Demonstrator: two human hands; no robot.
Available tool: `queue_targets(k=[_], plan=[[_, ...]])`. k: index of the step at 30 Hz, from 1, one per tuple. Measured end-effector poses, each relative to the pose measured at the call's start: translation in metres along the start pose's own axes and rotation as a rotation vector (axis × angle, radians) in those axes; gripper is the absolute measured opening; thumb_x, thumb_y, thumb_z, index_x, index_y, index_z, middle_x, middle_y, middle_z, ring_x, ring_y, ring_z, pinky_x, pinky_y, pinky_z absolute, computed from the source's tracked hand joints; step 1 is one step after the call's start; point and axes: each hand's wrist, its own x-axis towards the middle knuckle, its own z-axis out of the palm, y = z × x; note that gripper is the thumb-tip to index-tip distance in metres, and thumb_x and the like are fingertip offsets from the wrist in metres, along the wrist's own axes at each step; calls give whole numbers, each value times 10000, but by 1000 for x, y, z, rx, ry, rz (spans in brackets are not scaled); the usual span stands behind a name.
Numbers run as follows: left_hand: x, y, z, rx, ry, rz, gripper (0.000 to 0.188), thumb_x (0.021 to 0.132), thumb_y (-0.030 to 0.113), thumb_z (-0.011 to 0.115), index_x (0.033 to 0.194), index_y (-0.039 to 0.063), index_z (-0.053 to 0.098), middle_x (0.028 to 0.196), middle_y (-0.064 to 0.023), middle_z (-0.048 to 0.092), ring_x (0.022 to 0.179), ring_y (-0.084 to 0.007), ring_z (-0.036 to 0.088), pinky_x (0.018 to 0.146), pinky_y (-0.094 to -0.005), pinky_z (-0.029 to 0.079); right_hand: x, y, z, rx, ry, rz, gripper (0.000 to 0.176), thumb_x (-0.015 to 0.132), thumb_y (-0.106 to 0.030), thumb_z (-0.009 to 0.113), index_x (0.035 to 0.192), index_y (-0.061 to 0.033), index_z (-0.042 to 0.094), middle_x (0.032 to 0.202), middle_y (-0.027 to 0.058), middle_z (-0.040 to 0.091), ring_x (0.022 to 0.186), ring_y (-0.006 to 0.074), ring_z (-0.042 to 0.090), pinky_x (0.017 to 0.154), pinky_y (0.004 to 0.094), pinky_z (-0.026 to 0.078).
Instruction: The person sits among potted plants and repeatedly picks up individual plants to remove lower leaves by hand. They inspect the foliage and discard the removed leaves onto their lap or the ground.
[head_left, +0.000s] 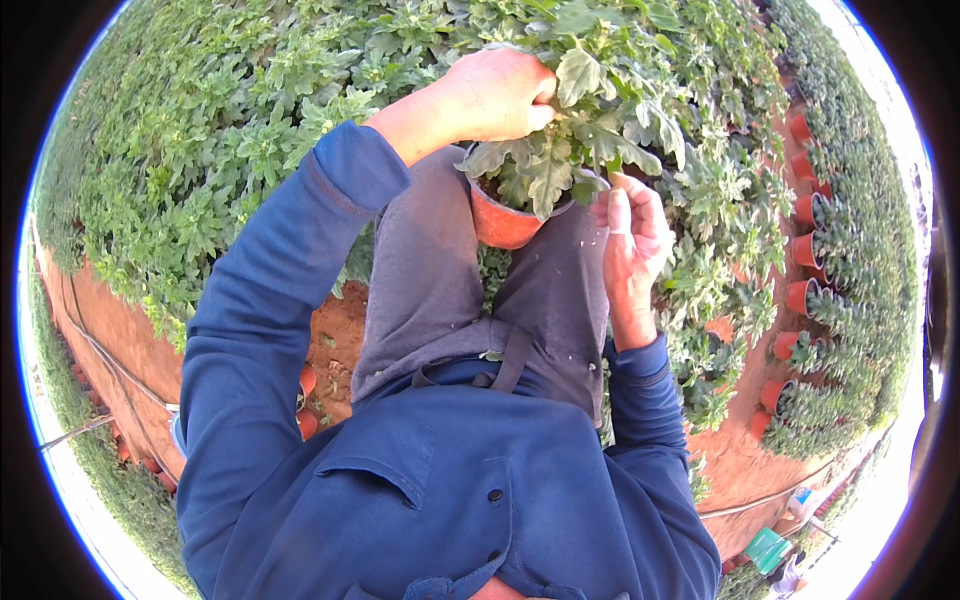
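Note:
A potted chrysanthemum (551, 172) with lobed green leaves stands in a reddish-orange plastic pot (506, 221) between my knees. From the left, my left hand (502, 96) reaches across to the plant, its fingers curled in against the foliage. The thumb and forefinger seem to close on a stem or leaf, though leaves hide the exact spot. Lower on the right, just beyond the pot's rim, my right hand (634, 232) pinches the edge of a lower leaf (589, 182) between thumb and fingertips. A pale band circles that thumb.
Dense chrysanthemum foliage (225, 112) spreads ahead and to the left. Along the right runs a row of orange pots (806, 251) beside a dirt path (757, 360). A hose (112, 360) crosses soil at left. A green container (766, 550) sits at lower right.

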Motion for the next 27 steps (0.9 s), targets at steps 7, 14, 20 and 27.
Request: queue_targets(k=[7,14,20,27], plan=[[-5,-8,22,-458,146,-76,282,823,291,705,906,22,722,761,-130,698,704,-270,672,687,-375,525,7,-11,23,-15,12,12,264,984,-119,674,1207,6,611,1030,52,675,904,102,639,791,268,533],[-6,-4,27,-317,309,44,256,837,292,715,874,38,708,728,-106,682,703,-278,671,680,-391,515,28,-15,40,-95,7,178,250,989,-161,664,1152,28,659,907,61,714,639,88,593,566,239,487],[-5,-4,32,-660,205,-160,246,795,271,753,916,58,781,843,-126,746,787,-219,713,729,-357,547,30,-15,47,33,88,145,177,972,-135,679,1094,-9,657,870,20,676,621,51,560,468,226,447],[-4,-7,31,-1029,30,-346,325,851,261,757,1094,45,751,862,-45,698,715,-129,612,640,-285,507,36,-8,50,-117,17,-19,158,988,-92,639,1114,0,661,898,38,693,620,56,578,466,226,458]])
